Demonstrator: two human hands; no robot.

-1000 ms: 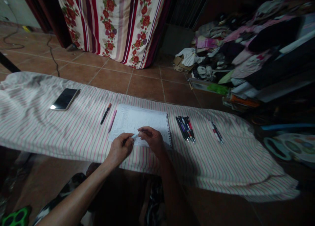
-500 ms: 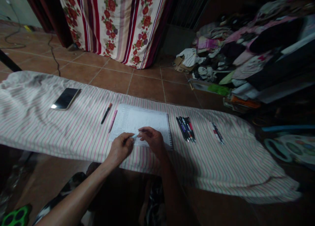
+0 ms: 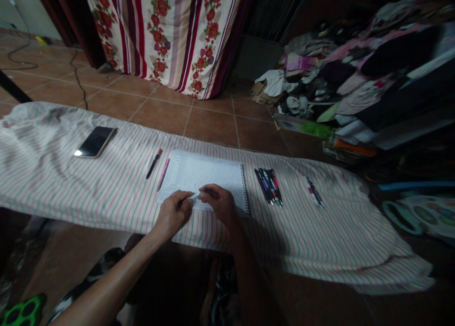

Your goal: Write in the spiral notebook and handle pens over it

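Between my two hands, above the near part of an open spiral notebook [image 3: 209,169], is a slim light-blue pen-like item [image 3: 194,196]. My left hand [image 3: 176,210] is closed around its left end. The fingertips of my right hand [image 3: 221,202] pinch its other end. Fingers cover most of it, so its exact kind is unclear. Along the notebook's left edge lies a pink pen [image 3: 162,175], with a black pen with an orange end [image 3: 154,163] farther left. Several dark pens [image 3: 269,187] are grouped to the right of the spiral binding.
A striped cloth [image 3: 320,240] covers the long, low surface. At its left lies a phone [image 3: 95,142]; a separate pair of pens [image 3: 314,192] is toward the right. Beyond are a tiled floor [image 3: 209,122], a floral curtain [image 3: 170,37] and piled clothes [image 3: 341,65].
My hands stay almost in place over the notebook, the right fingers shifting very slightly on the light-blue item. Nothing else has visibly moved.
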